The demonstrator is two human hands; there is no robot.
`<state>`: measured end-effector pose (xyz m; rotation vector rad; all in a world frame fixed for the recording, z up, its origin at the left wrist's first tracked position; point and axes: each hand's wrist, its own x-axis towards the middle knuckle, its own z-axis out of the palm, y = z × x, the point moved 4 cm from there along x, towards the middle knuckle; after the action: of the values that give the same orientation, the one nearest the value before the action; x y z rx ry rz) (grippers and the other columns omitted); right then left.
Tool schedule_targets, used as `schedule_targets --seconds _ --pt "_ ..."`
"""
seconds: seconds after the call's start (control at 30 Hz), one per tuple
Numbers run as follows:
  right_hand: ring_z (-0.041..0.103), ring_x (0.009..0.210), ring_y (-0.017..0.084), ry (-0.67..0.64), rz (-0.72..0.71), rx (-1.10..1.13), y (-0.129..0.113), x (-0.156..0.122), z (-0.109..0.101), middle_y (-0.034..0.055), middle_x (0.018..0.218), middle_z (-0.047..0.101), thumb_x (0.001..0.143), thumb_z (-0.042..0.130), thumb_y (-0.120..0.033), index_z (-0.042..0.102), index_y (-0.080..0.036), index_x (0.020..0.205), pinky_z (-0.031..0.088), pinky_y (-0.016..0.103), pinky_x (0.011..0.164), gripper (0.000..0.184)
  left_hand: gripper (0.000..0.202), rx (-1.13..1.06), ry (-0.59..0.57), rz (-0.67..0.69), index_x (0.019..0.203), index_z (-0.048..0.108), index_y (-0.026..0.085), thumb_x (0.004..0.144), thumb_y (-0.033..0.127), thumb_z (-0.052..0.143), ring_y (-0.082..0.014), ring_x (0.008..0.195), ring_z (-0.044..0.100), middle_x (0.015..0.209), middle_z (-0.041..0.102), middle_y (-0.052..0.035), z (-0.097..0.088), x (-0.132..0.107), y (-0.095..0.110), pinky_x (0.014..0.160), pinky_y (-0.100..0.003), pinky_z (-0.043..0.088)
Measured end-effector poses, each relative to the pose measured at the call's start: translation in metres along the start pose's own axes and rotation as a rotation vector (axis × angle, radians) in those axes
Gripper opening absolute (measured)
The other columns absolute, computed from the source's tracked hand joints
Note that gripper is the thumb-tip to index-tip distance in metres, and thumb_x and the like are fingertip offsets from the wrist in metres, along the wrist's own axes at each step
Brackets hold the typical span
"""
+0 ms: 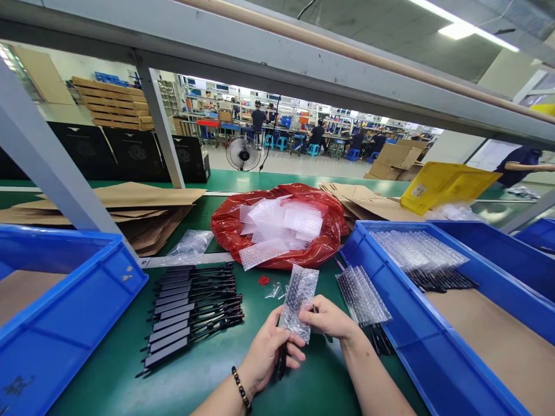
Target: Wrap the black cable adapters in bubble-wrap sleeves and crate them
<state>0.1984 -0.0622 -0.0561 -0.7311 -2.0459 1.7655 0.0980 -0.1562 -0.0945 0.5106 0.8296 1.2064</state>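
My left hand (pixel 267 353) grips a black cabled part (pixel 281 361) whose upper end sits inside a small bubble-wrap bag (pixel 298 300). My right hand (pixel 326 319) pinches the bag's lower right edge. Both hands hover just above the green mat (pixel 130 358) near its front. To the left lies a row of bare black parts with cables (pixel 191 312). Right of my hands, a few bagged parts (pixel 364 297) lean on the blue bin.
A red plastic sack (pixel 329 231) full of bubble bags sits behind my hands. Blue bins stand left (pixel 65 323) and right (pixel 433 346), the right one holding bagged parts (pixel 422 254). Flat cardboard (pixel 139 202), a yellow bin (pixel 446 185) and a steel frame post (pixel 47 156) lie beyond. People work far back.
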Motion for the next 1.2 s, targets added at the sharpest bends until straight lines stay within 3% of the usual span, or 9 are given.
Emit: schedule_targets --seconds 0.23,0.43,0.6,0.73,0.9,1.1,1.2 --pt "0.028 0.043 0.004 0.002 0.033 0.050 0.006 0.001 -0.001 -0.0050 0.047 0.039 0.070 0.061 -0.050 0.054 -0.011 0.055 0.019 0.019 0.040 0.042 0.059 -0.026 -0.063 0.032 0.124 0.028 0.018 0.075 0.031 0.059 -0.0157 0.054 0.064 0.074 0.066 -0.0057 0.000 0.002 0.001 0.048 -0.023 0.043" --pt "0.021 0.034 0.002 0.095 0.044 0.144 0.002 -0.004 -0.010 -0.0089 0.038 0.029 0.071 0.062 -0.049 0.043 -0.016 0.049 0.012 0.019 0.035 0.044 0.051 -0.053 -0.185 -0.041 0.109 0.043 0.017 0.061 0.007 0.058 -0.0202 0.068 0.067 0.083 0.067 -0.0077 0.000 -0.001 0.000 0.060 -0.029 0.046" --pt "0.021 0.033 0.002 0.020 0.050 0.152 0.004 -0.005 -0.007 -0.0088 0.038 0.030 0.070 0.062 -0.048 0.044 -0.015 0.049 0.011 0.020 0.034 0.043 0.051 -0.070 -0.264 -0.065 0.112 0.046 0.017 0.065 0.019 0.064 -0.0228 0.071 0.067 0.088 0.066 -0.0097 0.001 -0.002 -0.001 0.063 -0.031 0.047" --pt "0.024 0.038 0.003 -0.033 0.046 0.093 0.004 -0.004 0.002 -0.0074 0.042 0.034 0.070 0.062 -0.049 0.048 -0.014 0.051 0.016 0.019 0.037 0.042 0.044 -0.086 -0.192 -0.013 0.103 0.055 0.015 0.067 0.038 0.067 -0.0193 0.070 0.065 0.084 0.066 -0.0092 0.002 0.001 0.002 0.064 -0.028 0.045" --pt "0.037 0.052 0.007 -0.153 0.026 -0.039 0.001 0.000 0.019 -0.0033 0.053 0.046 0.068 0.065 -0.046 0.056 -0.012 0.057 0.032 0.021 0.051 0.037 0.039 -0.113 -0.051 0.104 0.087 0.065 0.010 0.056 0.030 0.077 -0.0158 0.066 0.059 0.074 0.067 -0.0066 -0.001 0.004 0.008 0.066 -0.027 0.042" --pt "0.035 0.052 0.009 0.223 -0.076 0.018 -0.003 0.005 0.006 -0.0028 0.053 0.041 0.071 0.061 -0.050 0.053 -0.015 0.058 0.030 0.021 0.047 0.038 0.031 -0.020 -0.035 -0.016 0.071 0.065 0.010 0.048 0.026 0.080 -0.0104 0.050 0.050 0.060 0.061 -0.0023 0.000 0.001 0.000 0.054 -0.024 0.037" --pt "0.031 0.049 0.008 0.234 -0.077 0.017 0.001 0.005 0.006 -0.0028 0.052 0.039 0.074 0.058 -0.049 0.051 -0.015 0.055 0.026 0.021 0.044 0.039 0.029 0.055 -0.044 -0.047 0.065 0.064 0.009 0.048 0.027 0.080 -0.0092 0.047 0.047 0.056 0.059 -0.0017 0.003 -0.001 -0.002 0.051 -0.023 0.035"
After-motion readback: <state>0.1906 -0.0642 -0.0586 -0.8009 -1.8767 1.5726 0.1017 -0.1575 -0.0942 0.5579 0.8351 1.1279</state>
